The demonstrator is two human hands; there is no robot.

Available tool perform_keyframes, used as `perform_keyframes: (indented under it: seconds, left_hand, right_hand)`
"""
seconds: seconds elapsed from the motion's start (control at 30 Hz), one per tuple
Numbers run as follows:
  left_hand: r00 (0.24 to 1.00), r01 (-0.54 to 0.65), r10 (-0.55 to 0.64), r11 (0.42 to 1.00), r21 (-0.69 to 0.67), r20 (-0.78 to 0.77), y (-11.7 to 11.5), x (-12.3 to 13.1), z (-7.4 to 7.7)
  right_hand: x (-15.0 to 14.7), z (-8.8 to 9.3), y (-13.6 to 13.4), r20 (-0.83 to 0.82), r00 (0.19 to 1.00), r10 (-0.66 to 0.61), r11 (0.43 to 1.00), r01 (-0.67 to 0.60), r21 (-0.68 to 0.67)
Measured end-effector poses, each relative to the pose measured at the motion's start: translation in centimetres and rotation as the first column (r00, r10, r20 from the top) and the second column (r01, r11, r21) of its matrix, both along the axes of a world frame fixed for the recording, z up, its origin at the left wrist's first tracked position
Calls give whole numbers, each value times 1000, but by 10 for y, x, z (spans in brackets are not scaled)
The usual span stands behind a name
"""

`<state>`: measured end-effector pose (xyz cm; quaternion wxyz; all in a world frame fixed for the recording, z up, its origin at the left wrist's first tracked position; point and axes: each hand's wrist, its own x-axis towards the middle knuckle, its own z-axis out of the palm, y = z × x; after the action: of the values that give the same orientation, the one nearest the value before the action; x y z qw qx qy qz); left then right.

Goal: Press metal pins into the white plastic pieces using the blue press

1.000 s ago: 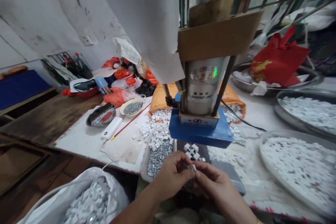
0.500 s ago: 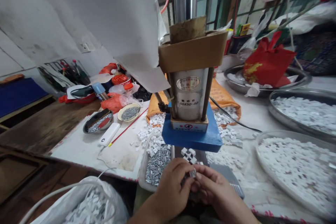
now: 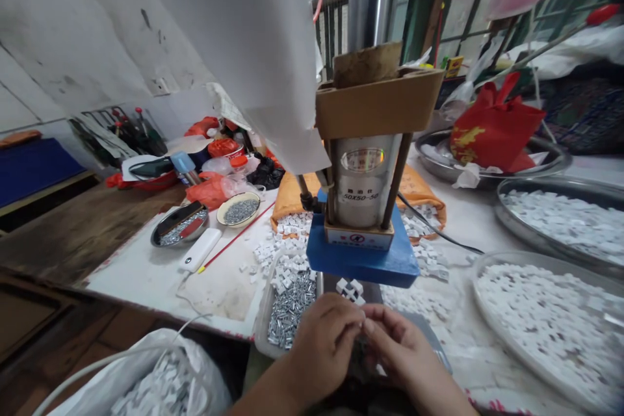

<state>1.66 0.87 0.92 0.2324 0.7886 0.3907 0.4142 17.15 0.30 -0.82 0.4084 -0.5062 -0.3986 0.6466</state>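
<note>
By the surface's (image 3: pixel 227 296) near edge, left hand (image 3: pixel 322 341) and right hand (image 3: pixel 407 351) pinch a mostly hidden white piece (image 3: pixel 362 316) between their fingers; the pin tub (image 3: pixel 261 330) stands close, likely for easy reach.

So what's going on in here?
A person's left hand and right hand meet in front of a machine with a blue base. Anything between them is too hidden to make out. To their left stands a clear tub holding metal pins; small white pieces lie just beyond the hands.
</note>
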Motion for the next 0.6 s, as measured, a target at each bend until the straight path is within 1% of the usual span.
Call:
perform_keyframes:
  seconds: [0.03,0.07,0.1,0.13,0.17,0.23,0.3,0.33,0.4,0.5,0.6]
  left_hand:
    - [997,-62,63,998,-14,35,6,-2,0]
    - [989,-133,134,991,-27,68,12,-4,0]
    - [975,-199,202,979,-39,93,18,-6,-1]
    - [964,-240,244,969,-54,104,24,-8,-3]
    - [960,-255,262,964,-76,99,28,-9,-5]
    - [966,-237,246,964,-123,73,33,-9,-8]
    - [970,-219,233,962,-163,73,34,-8,-11]
    - [965,-228,247,957,-182,90,33,-7,-11]
    - [952,-250,280,945,-212,122,32,-5,-11]
    - [954,-238,272,943,-234,124,31,-1,-11]
    - [954,-219,263,940,-261,145,32,3,-14]
  right_hand:
    - [3,-1,3,85,996,-33,996,26,89]
    - [7,-2,6,179,980,-87,980,52,193]
    - [10,-4,9,277,949,-150,951,62,302]
    - [13,-5,13,370,905,-210,915,49,400]
    - [15,-7,16,453,856,-250,880,5,476]
    - [16,-9,22,563,773,-292,817,-105,568]
    - [13,-12,27,619,726,-299,778,-190,599]
    - [9,-13,30,640,710,-293,770,-221,598]
    - [2,-17,33,679,681,-273,772,-266,577]
    - [-6,-23,36,720,639,-270,784,-288,549]
    - [-9,-30,35,710,624,-327,760,-273,590]
